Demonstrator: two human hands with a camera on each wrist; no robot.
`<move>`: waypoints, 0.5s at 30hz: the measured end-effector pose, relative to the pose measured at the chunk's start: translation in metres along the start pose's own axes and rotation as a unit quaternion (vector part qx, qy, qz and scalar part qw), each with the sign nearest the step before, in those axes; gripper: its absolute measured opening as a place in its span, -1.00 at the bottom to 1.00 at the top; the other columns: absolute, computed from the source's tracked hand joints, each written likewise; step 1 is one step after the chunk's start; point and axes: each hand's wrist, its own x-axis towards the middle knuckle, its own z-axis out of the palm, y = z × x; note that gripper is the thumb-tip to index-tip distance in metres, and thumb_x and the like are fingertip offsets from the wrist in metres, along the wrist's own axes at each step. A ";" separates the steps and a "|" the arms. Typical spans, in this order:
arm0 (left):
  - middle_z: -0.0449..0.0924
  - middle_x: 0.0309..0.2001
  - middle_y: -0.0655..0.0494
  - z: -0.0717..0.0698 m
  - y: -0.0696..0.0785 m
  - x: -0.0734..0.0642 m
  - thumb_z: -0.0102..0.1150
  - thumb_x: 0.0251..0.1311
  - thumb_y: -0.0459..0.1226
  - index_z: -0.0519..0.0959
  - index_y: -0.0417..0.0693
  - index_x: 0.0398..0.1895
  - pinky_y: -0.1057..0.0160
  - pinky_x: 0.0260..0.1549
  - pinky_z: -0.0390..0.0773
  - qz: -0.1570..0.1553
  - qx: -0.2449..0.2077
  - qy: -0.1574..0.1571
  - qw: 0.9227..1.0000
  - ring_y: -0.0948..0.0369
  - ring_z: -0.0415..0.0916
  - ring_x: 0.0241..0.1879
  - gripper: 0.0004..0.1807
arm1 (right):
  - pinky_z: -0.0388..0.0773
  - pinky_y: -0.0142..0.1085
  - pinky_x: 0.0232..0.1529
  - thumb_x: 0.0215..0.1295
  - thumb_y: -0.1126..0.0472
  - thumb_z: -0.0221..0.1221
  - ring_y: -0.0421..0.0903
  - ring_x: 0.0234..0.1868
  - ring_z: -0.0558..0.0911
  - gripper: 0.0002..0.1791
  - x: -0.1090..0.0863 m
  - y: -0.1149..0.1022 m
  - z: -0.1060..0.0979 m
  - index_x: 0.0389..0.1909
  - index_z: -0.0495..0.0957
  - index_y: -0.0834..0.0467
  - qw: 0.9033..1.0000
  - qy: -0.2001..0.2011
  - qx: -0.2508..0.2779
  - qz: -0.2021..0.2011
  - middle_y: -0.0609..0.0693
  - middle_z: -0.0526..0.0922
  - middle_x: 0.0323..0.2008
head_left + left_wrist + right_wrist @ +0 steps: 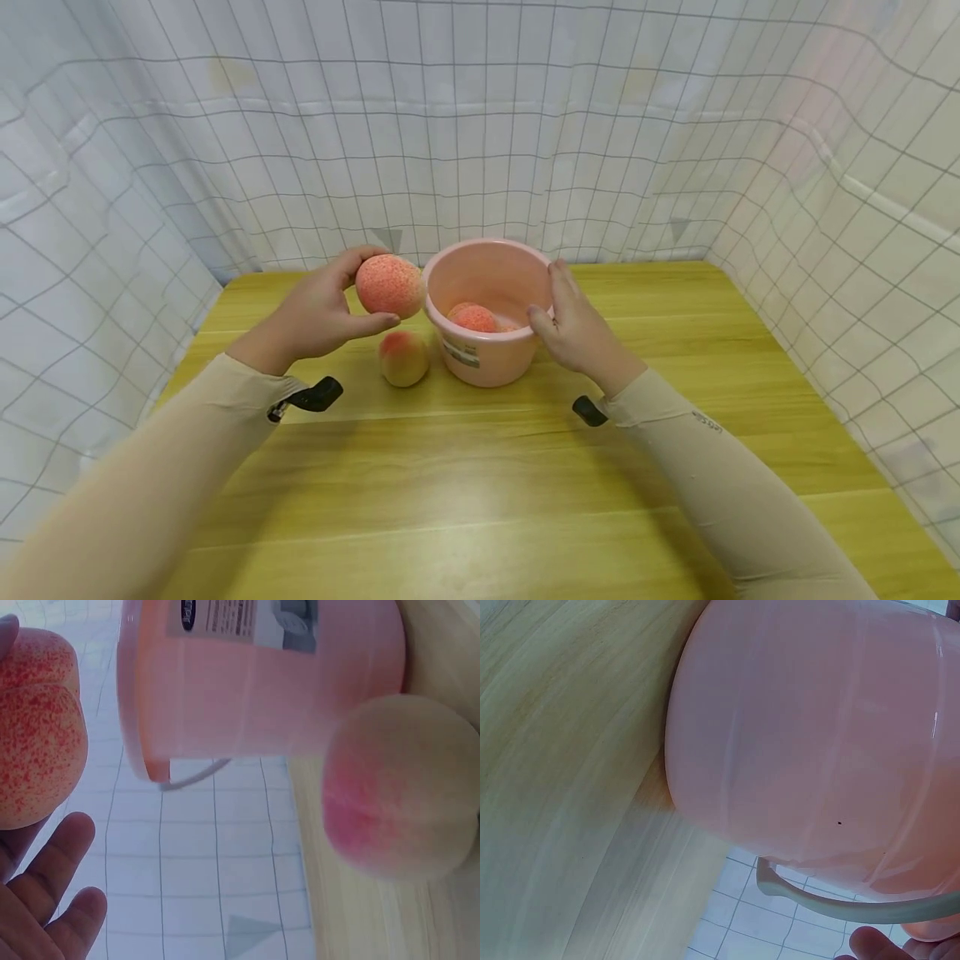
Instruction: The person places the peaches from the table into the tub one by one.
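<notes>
My left hand grips a speckled red-orange peach at the left side of a pink bucket, level with its rim. The same peach fills the left edge of the left wrist view, with fingertips beside it. On the right, my right hand holds the bucket's rim, thumb over the near edge. Inside the bucket lies another red-orange peach, partly hidden by the front wall. A paler peach with a red patch sits on the table in front of the bucket's left side.
The wooden table stretches toward me below the bucket. White grid-patterned curtains hang behind and on both sides. A grey bucket handle hangs along the bucket's far side. A paper label is stuck on its front.
</notes>
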 end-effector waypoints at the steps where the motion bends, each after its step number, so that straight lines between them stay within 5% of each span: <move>1: 0.57 0.29 0.10 0.002 0.002 0.002 0.58 0.15 -0.16 0.39 0.03 0.45 -0.08 0.21 0.57 0.002 -0.005 0.000 1.000 0.07 0.54 0.28 -0.19 | -0.08 0.15 0.66 0.59 -0.10 -0.11 0.21 0.72 -0.16 -0.08 0.000 0.000 0.000 0.69 -0.23 0.34 1.000 0.000 0.001 0.000 0.25 -0.29 0.71; 15: 0.56 0.26 0.15 0.024 0.021 0.030 0.56 0.18 -0.18 0.39 0.04 0.44 -0.01 0.19 0.62 0.047 -0.062 0.009 0.997 0.14 0.54 0.23 -0.22 | -0.08 0.15 0.67 0.59 -0.08 -0.10 0.20 0.73 -0.16 -0.08 -0.001 -0.002 0.000 0.69 -0.23 0.35 1.000 -0.002 0.006 -0.001 0.27 -0.27 0.71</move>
